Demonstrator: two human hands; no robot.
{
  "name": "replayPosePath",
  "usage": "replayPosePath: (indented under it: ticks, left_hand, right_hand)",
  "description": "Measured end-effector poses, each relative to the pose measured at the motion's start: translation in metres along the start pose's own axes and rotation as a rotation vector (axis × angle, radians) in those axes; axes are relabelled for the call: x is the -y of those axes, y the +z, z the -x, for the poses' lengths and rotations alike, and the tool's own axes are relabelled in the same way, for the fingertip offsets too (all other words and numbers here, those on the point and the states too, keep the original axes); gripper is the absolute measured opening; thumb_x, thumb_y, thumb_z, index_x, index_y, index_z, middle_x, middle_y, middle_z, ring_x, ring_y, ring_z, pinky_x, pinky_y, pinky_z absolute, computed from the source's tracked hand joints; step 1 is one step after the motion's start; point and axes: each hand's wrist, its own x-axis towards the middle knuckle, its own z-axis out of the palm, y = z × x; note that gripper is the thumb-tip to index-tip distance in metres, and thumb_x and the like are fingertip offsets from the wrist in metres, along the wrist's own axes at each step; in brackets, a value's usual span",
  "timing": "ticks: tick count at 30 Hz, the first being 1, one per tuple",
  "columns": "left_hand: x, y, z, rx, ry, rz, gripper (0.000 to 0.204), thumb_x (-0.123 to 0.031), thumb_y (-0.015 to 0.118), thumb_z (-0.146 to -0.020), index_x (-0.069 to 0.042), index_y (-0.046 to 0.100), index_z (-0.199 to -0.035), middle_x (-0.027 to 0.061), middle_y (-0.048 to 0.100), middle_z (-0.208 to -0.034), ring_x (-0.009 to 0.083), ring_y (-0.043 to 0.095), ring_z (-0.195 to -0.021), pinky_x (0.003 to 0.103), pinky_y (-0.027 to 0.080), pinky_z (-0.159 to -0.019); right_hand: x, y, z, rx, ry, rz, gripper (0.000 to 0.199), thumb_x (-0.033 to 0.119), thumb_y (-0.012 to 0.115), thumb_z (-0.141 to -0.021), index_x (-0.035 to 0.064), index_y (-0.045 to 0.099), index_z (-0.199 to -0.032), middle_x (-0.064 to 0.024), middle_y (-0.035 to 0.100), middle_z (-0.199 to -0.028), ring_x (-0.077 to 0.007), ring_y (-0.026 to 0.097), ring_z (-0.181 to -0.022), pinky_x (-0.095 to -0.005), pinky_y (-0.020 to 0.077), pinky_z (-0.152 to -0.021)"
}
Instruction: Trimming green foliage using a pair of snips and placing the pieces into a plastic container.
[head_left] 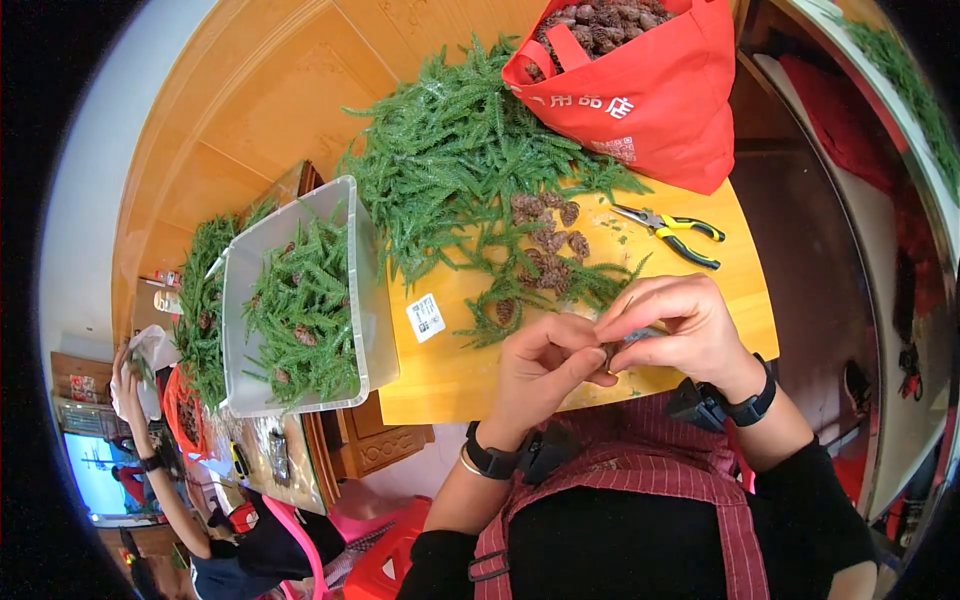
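Over the near edge of the yellow table (440, 385), both of my hands come together with fingertips pinched. My left hand (545, 370) grips a small brown pine cone (609, 353), mostly hidden by fingers. My right hand (675, 325) is closed at the same spot, thumb and forefinger pressed together; what they pinch is too small to make out. Just beyond lie green artificial pine sprigs (600, 285) and several loose pine cones (550, 240). Pliers with yellow-and-black handles (680, 232) rest to the right of them, jaws pointing left.
A large heap of green sprigs (450, 140) covers the table's far side. A red bag (640, 110) full of pine cones stands far right. At left is a clear plastic bin (375, 340) of sprigs with cones. A white label (425, 317) lies nearby. Another person's hand (127, 390) works far left.
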Motion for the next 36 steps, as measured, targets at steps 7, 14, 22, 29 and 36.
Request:
replayPosePath:
  ticks: [7, 14, 22, 29, 36]
  left_hand:
    - [-0.006, 0.0, 0.001, 0.066, -0.041, -0.08, 0.013, 0.003, 0.058, -0.083, -0.001, 0.05, -0.092, 0.0172, 0.057, -0.101, 0.0289, 0.066, -0.081, 0.033, 0.058, -0.063]
    - [-0.011, 0.003, -0.001, 0.016, -0.2, -0.106, 0.011, 0.003, 0.057, -0.084, -0.001, 0.051, -0.093, 0.0152, 0.059, -0.098, 0.027, 0.066, -0.081, 0.029, 0.056, -0.063]
    - [-0.016, 0.006, 0.0, -0.032, -0.233, -0.086, 0.012, -0.001, 0.057, -0.085, -0.001, 0.053, -0.096, 0.0124, 0.062, -0.092, 0.0248, 0.066, -0.078, 0.028, 0.056, -0.063]
    - [-0.012, 0.005, 0.0, -0.037, -0.186, -0.04, 0.013, -0.001, 0.057, -0.085, -0.001, 0.053, -0.096, 0.0134, 0.062, -0.093, 0.0259, 0.066, -0.078, 0.028, 0.057, -0.062]
    - [-0.015, 0.008, 0.0, -0.004, -0.154, -0.055, 0.012, 0.001, 0.058, -0.084, 0.001, 0.052, -0.094, 0.0155, 0.061, -0.092, 0.0264, 0.066, -0.078, 0.029, 0.057, -0.062]
  right_hand:
    - [0.004, 0.001, 0.0, -0.019, -0.023, 0.036, 0.022, -0.001, 0.078, -0.058, -0.0009, 0.069, -0.078, -0.0126, 0.067, -0.08, -0.021, 0.064, -0.076, -0.0289, 0.0501, -0.068]
    - [0.003, -0.005, 0.0, -0.003, -0.035, 0.181, 0.019, 0.001, 0.078, -0.059, 0.0002, 0.069, -0.075, -0.011, 0.067, -0.077, -0.0203, 0.064, -0.074, -0.0285, 0.05, -0.066]
    - [-0.003, -0.008, -0.001, 0.066, -0.026, 0.001, 0.023, 0.002, 0.078, -0.062, -0.001, 0.066, -0.081, -0.0138, 0.066, -0.084, -0.021, 0.064, -0.081, -0.0304, 0.05, -0.071]
    - [-0.014, -0.002, 0.006, 0.037, 0.166, -0.322, 0.025, 0.002, 0.072, -0.071, -0.0008, 0.06, -0.093, -0.0159, 0.06, -0.1, -0.0206, 0.06, -0.092, -0.0306, 0.0479, -0.078]
    - [-0.01, 0.0, 0.003, 0.02, 0.199, -0.36, 0.019, -0.003, 0.07, -0.068, -0.0003, 0.062, -0.085, -0.0134, 0.06, -0.092, -0.0186, 0.058, -0.084, -0.0288, 0.0471, -0.076]
